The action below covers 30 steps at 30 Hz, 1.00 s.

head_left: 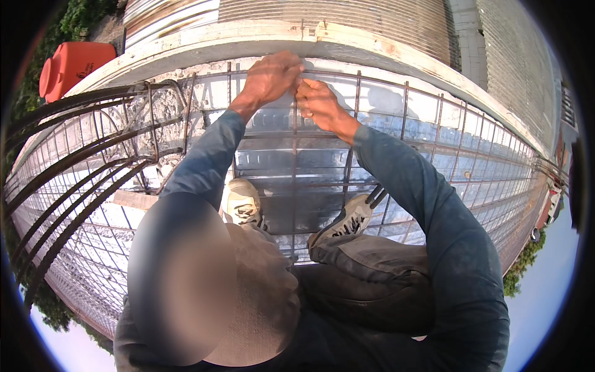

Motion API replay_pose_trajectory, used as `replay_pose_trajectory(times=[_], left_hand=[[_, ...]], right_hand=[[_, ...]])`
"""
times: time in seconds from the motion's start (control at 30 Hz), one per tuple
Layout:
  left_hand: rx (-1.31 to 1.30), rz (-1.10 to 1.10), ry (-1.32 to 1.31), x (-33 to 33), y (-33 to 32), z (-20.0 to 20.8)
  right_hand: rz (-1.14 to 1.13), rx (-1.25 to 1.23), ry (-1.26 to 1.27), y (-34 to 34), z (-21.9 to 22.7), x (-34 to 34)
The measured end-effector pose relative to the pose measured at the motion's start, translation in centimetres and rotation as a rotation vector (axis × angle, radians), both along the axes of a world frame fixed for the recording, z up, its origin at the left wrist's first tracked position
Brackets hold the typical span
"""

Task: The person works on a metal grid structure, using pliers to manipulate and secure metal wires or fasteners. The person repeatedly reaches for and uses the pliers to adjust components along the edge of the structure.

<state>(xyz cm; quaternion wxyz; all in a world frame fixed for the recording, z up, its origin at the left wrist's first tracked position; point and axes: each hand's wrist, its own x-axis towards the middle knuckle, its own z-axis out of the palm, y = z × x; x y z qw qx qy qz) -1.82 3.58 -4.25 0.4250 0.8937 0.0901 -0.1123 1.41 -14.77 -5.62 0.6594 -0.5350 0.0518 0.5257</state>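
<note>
Rebar mesh (295,134) spreads around two shoes (243,201) to a board (384,48), near which the left hand (273,77) and right hand (322,105) curl close together, their grip unclear; small dark print marks a red container (77,65), upper left.

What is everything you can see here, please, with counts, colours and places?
Metal grid: one, rusty brown, centre
Thick ribbed bars: several, dark brown, left
Container: one, orange, upper left
Boards: at least two, pale, across the top
Corrugated sheets: several, greyish, top
Foliage: several patches, green, rim
Sky: two patches, bluish, lower corners
Shoes: two, cream, centre
Trousers: one pair, brownish, lower centre
Sleeves: two, blue, either side
Left hand: one, bare, over grid's top
Right hand: one, bare, beside the left
</note>
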Motion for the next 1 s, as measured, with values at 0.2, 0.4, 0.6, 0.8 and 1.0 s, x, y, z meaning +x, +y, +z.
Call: replay_pose_trajectory(times=[0.2,0.4,0.6,0.8,1.0], left_hand=[[0.045,0.046,-0.103,-0.3,-0.5,-0.8],[0.04,0.073,-0.112,0.0,-0.6,-1.3],[0.087,0.053,-0.181,0.2,-0.6,-2.2],[0.176,0.044,-0.284,-0.2,-0.9,-2.0],[0.129,0.083,-0.205,-0.2,-1.0,-1.9]], right_hand=[[-0.026,-0.01,0.116,-0.2,0.2,-0.4],[0.049,-0.092,0.109,-1.8,-0.2,0.2],[0.117,-0.199,-0.028,-2.3,-0.4,0.0],[0.111,-0.142,0.045,-3.4,0.1,-0.9],[0.034,-0.068,0.182,-4.9,1.9,-0.8]])
